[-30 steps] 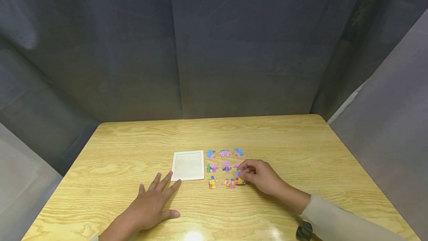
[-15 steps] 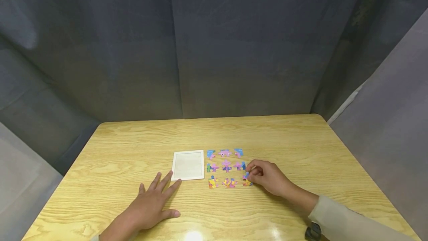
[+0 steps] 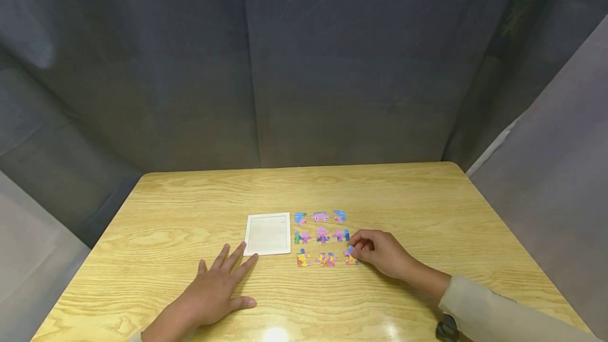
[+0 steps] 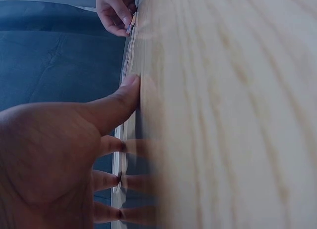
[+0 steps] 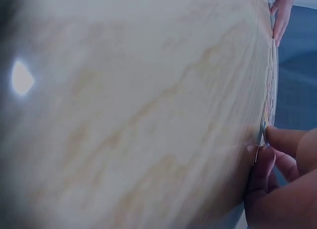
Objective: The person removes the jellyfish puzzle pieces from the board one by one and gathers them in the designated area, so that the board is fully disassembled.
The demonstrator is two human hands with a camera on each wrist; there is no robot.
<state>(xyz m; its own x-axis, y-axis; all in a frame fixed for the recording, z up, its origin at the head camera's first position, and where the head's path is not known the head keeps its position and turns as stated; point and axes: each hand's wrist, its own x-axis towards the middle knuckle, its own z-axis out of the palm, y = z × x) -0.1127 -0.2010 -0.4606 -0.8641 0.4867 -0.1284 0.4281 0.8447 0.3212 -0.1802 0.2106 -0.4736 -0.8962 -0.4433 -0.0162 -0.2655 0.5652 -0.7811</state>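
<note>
My right hand (image 3: 382, 253) pinches the lower right jigsaw piece (image 3: 351, 258), coloured blue, pink and yellow, between thumb and fingers. That piece lies at the tabletop, and its upper part is partly covered by the fingertips. In the right wrist view the thumb (image 5: 262, 164) and a finger close on its thin edge. My left hand (image 3: 214, 292) rests on the table with fingers spread. Two of its fingertips touch the lower left edge of the white square puzzle tray (image 3: 267, 252), whose inside is bare. The left wrist view shows that hand flat, thumb (image 4: 119, 103) down.
Other jigsaw pieces lie in three spaced rows right of the tray, among them a pink piece with eyes (image 3: 320, 217), a pink middle piece (image 3: 322, 235) and a yellow corner piece (image 3: 302, 259). Dark curtains (image 3: 332, 94) stand behind the wooden table (image 3: 204, 194).
My right hand has slid the lower right piece a little to the right, apart from its neighbour, then stayed nearly still. The left hand and tray have not moved.
</note>
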